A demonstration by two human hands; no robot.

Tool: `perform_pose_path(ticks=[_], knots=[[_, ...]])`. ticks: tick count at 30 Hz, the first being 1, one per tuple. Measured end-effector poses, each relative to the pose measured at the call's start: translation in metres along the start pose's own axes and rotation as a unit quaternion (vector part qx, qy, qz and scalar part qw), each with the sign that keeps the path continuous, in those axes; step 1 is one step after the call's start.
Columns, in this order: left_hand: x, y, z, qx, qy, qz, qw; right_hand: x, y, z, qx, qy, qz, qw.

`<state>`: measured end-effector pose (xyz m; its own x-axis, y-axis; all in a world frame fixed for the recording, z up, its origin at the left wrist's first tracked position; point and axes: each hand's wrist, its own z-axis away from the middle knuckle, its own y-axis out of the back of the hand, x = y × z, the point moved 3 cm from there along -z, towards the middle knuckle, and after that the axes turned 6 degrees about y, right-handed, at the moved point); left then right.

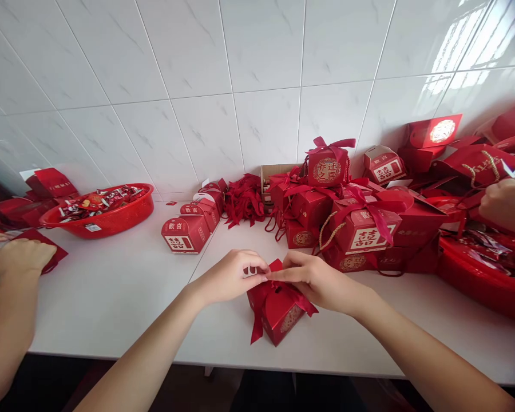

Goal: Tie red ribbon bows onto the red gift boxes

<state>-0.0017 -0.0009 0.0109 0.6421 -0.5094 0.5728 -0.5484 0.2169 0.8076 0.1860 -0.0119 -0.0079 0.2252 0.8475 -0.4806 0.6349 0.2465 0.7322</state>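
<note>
A small red gift box (283, 312) with gold print stands near the table's front edge, right below my hands. Dark red ribbon (258, 320) lies over its top, with tails hanging down at the left and right. My left hand (229, 277) pinches the ribbon above the box with thumb and forefinger. From the right, my right hand (321, 280) has its fingers closed at the same spot on the ribbon. The fingertips of both hands meet there, and they partly hide the knot or loop.
Several red boxes (184, 233) stand in a row behind, beside a heap of ribbons (245, 197). Ribboned boxes (311, 209) are piled to the right. Red basins (111, 214) of wrapped sweets stand left and right. Other people's hands (21, 254) work at both sides.
</note>
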Motion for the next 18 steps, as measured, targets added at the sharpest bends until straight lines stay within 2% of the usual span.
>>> perform_pose_path(ticks=[4,9,18], knots=[[-0.002,0.004,-0.004,0.000,0.002,-0.025,1.000,0.000,-0.007,0.004,-0.037,-0.004,0.060,0.998],[-0.003,0.008,-0.008,0.001,0.031,-0.040,0.999,-0.001,-0.013,0.003,-0.057,0.002,0.073,0.996],[-0.015,-0.006,-0.004,-0.140,0.013,0.044,0.989,0.008,-0.011,0.005,-0.032,0.031,-0.001,0.999]])
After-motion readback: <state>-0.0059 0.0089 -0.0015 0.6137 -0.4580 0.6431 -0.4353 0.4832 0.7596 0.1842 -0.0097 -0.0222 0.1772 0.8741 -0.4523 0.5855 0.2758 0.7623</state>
